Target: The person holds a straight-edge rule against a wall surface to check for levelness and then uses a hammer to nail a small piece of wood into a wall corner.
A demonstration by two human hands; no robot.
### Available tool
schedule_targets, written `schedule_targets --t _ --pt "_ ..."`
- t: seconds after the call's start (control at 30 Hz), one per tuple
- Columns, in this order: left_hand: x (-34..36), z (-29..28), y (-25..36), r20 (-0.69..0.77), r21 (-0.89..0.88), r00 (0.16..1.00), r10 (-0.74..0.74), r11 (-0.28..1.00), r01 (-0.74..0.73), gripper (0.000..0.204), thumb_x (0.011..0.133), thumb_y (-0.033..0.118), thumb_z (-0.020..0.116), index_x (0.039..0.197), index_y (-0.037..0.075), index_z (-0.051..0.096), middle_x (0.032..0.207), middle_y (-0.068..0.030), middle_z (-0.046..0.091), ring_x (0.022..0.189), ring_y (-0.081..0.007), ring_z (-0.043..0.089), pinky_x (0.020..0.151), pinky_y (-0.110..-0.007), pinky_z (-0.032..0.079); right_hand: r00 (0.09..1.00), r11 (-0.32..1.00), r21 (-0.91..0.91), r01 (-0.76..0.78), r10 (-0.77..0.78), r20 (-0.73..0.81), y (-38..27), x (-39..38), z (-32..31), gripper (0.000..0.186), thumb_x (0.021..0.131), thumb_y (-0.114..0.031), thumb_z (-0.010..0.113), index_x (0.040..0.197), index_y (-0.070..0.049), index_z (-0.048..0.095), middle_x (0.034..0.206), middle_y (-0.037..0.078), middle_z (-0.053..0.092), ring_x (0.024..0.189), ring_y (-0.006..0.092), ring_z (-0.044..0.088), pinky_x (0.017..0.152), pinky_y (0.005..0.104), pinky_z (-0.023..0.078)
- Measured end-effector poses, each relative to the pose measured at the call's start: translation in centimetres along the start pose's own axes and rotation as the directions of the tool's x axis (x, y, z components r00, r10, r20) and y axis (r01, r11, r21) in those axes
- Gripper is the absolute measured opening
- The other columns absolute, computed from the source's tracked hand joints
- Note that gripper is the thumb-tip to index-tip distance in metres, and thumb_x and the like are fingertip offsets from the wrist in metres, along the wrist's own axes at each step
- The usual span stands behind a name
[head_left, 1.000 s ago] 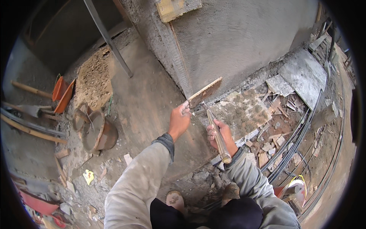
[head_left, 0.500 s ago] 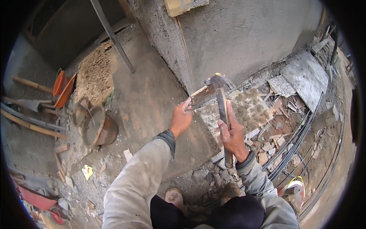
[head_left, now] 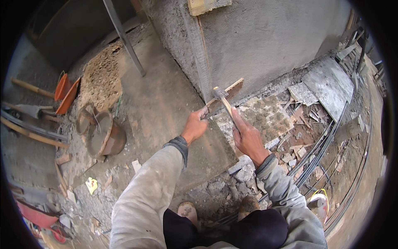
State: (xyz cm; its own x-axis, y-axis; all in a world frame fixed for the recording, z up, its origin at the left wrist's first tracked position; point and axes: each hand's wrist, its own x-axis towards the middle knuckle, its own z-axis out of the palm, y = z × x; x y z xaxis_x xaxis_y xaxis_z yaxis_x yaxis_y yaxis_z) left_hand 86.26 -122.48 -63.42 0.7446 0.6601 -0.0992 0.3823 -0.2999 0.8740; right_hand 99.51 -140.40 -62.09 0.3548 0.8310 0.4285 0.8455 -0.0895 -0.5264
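My left hand [head_left: 194, 126] is closed on the near end of a short wooden board [head_left: 235, 89], held edge-up by the foot of the plastered wall corner. In my closed right hand [head_left: 251, 140] is a hammer [head_left: 227, 104], gripped by its wooden handle. The hammer's head lies over the middle of the board, close to my left fingers; whether it touches the wood I cannot tell. A vertical wooden strip [head_left: 200, 54] runs up the corner, ending near the board.
A grey wall [head_left: 265, 45] rises ahead. Mortar-stained sheets [head_left: 265, 118], rubble and dark rods [head_left: 319, 147] lie to the right. On the left are a mortar bucket [head_left: 110, 135], orange pans [head_left: 68, 97], long-handled tools and a sand heap [head_left: 99, 76]. A metal post [head_left: 124, 39] leans beyond the plywood sheet [head_left: 166, 112].
The hammer's head has shifted left toward my left hand, and its handle now slants. More of the board's far end shows. My left hand stays on the board.
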Motion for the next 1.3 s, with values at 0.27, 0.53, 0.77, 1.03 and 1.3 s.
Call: schedule_targets --t 0.27,0.53,0.77,1.03,1.3 --pt "-0.6 0.0 1.2 -0.017 -0.032 0.996 -0.093 0.995 0.092 0.062 0.067 -0.001 0.053 0.129 0.001 0.049 0.117 -0.0106 0.058 0.105 -0.02 0.053 0.088 -0.03 0.042 1.0 1.0 -0.008 -0.008 0.008 0.028 0.3 -0.4 1.0 0.068 0.08 -0.009 0.053 0.143 -0.017 0.027 0.076 0.021 0.057 0.058 0.0384 0.057 0.051 0.0455 0.047" --pt "-0.9 0.1 0.8 -0.041 -0.014 0.995 -0.092 0.996 0.091 0.058 0.068 0.0 0.052 0.125 0.003 0.053 0.102 -0.0105 0.059 0.093 -0.0174 0.054 0.081 -0.027 0.043 1.0 0.999 0.035 -0.007 0.008 -0.024 -0.4 -0.7 1.3 0.069 0.079 -0.007 0.053 0.142 -0.017 0.028 0.073 0.019 0.055 0.057 0.0368 0.057 0.05 0.0447 0.047" --pt "-0.7 0.1 1.8 -0.002 0.049 0.992 -0.127 0.991 0.127 0.052 0.072 0.002 0.05 0.124 -0.002 0.052 0.098 -0.011 0.06 0.08 -0.015 0.056 0.073 -0.026 0.044 0.999 0.997 -0.075 -0.032 0.031 -0.023 0.5 -0.7 1.2 0.066 0.078 -0.008 0.057 0.139 -0.018 0.035 0.073 0.014 0.055 0.055 0.0328 0.056 0.048 0.0425 0.047" --pt "0.3 0.9 -1.3 -0.066 0.023 0.996 -0.062 0.998 0.063 0.05 0.073 0.002 0.051 0.122 -0.006 0.052 0.11 -0.0137 0.06 0.083 -0.0152 0.056 0.076 -0.026 0.044 0.998 0.998 -0.059 0.02 -0.023 -0.052 0.8 -1.7 1.5 0.065 0.078 -0.008 0.057 0.139 -0.019 0.037 0.071 0.011 0.053 0.052 0.0303 0.055 0.045 0.0411 0.045" --pt "0.5 1.0 -0.6 -0.042 0.005 0.99 -0.134 0.991 0.134 0.05 0.068 0.004 0.055 0.117 -0.005 0.055 0.107 -0.0115 0.061 0.087 -0.0166 0.056 0.077 -0.027 0.044 0.998 0.999 -0.039 0.018 -0.02 -0.057 1.1 -1.3 1.6 0.066 0.077 -0.006 0.058 0.139 -0.02 0.038 0.069 0.011 0.052 0.052 0.0291 0.055 0.045 0.0404 0.044"
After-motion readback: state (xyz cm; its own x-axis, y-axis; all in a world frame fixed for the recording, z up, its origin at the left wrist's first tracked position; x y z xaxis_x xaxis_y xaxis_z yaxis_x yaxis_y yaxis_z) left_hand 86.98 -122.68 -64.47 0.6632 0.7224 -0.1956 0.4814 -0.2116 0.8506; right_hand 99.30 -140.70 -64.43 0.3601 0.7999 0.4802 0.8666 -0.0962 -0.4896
